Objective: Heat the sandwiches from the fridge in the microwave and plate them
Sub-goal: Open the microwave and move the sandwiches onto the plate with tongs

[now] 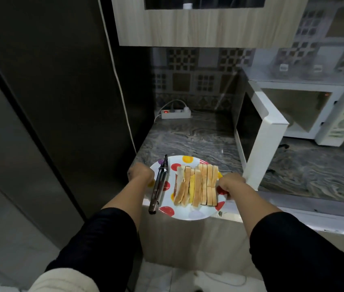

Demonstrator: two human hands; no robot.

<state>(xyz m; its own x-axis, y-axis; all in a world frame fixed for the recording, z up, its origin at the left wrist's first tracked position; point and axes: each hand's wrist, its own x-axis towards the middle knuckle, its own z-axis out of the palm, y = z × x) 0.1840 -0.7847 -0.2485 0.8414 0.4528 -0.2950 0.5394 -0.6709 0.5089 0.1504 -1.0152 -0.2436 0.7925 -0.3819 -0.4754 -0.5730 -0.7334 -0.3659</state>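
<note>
Plate [190, 213] rim under both hands

My view is dim overall, the fridge [40, 102] at my left nearly black. The brightest patch is the plate [188, 213] between my hands, lit from above, and the white microwave door [266, 140] catches the same light. The wide lens bends straight lines at the edges, so the cupboard [205, 28] overhead bows. The far tiles [335, 49] at upper right look smeared and soft, and my sleeves [304, 249] sink into shadow.
</note>
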